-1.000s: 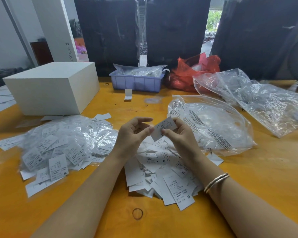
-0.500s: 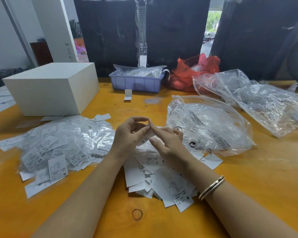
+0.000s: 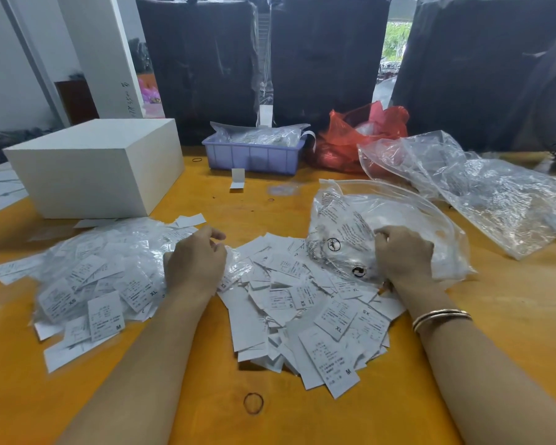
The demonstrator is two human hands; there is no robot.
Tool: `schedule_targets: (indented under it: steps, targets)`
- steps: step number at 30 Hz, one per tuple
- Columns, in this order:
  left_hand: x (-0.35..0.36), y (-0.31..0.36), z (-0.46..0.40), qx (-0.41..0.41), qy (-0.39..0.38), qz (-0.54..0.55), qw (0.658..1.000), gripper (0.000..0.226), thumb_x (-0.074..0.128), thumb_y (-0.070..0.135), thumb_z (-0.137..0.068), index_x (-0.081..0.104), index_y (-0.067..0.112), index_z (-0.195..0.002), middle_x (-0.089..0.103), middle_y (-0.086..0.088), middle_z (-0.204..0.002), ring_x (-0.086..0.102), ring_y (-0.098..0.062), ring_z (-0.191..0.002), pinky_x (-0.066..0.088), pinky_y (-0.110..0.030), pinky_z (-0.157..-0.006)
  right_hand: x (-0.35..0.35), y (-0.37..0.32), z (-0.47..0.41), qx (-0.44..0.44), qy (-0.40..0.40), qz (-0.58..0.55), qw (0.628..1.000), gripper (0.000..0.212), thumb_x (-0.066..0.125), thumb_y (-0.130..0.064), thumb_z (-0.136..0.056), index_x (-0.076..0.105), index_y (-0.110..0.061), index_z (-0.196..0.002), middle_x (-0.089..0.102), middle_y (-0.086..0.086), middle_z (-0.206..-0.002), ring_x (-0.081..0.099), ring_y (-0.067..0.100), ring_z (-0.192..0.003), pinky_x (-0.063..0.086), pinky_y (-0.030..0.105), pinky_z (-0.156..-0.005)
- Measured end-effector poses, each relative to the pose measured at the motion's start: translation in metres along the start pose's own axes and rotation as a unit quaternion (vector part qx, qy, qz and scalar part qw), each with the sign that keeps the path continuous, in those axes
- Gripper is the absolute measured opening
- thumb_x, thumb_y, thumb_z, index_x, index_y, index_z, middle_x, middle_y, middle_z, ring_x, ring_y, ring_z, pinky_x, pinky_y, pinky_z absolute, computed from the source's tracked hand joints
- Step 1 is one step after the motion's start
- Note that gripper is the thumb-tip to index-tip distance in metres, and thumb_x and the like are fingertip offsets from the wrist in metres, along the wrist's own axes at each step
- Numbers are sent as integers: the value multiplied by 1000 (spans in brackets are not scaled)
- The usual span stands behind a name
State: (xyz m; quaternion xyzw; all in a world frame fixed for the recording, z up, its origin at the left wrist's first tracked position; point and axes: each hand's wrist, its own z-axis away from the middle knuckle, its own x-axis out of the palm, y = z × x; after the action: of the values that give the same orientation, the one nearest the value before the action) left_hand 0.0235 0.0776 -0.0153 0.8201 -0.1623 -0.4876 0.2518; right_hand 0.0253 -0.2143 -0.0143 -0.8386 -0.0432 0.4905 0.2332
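A loose heap of white paper size tags [image 3: 305, 303] lies on the orange table in front of me. To its left is a pile of tags sealed in small clear sleeves [image 3: 93, 277]. My left hand [image 3: 196, 261] rests palm down on that pile's right edge with fingers curled under; whatever they hold is hidden. My right hand [image 3: 402, 255] lies on a large clear zip bag [image 3: 350, 220] with printed text, its fingertips curled into the plastic. A bangle sits on my right wrist.
A white box [image 3: 100, 168] stands at the back left. A purple tray [image 3: 254, 155] with clear packets, a red plastic bag [image 3: 366, 130] and crumpled clear bags [image 3: 482, 191] lie behind and to the right. A rubber band [image 3: 253, 403] lies near the front edge.
My hands held one tag together above the heap, then parted. The left hand went left to the sleeved pile; the right went right onto the clear zip bag.
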Motion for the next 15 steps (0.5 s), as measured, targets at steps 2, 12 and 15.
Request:
schedule_targets:
  steps: [2, 12, 15]
  targets:
    - [-1, -2, -1, -5, 0, -57, 998, 23, 51, 17, -92, 63, 25, -110, 66, -3, -104, 55, -27, -101, 34, -42, -90, 4, 1, -3, 4, -68, 77, 995, 32, 41, -18, -93, 63, -16, -117, 60, 11, -120, 51, 31, -111, 31, 37, -92]
    - [9, 25, 16, 183, -26, 37, 982, 15, 63, 14, -87, 70, 17, -100, 66, -4, -106, 50, -27, -108, 41, -41, -88, 8, -3, -5, -14, -29, 141, 989, 23, 50, -18, -90, 71, -22, -97, 61, 5, -103, 50, 27, -102, 32, 35, -85]
    - [12, 30, 21, 229, -56, 88, 968, 14, 65, 10, -86, 71, 16, -98, 67, -2, -101, 51, -23, -105, 41, -38, -90, 5, -2, -1, -12, 59, 54, 997, 11, 61, -20, -86, 72, -18, -90, 64, 7, -97, 52, 29, -94, 26, 34, -76]
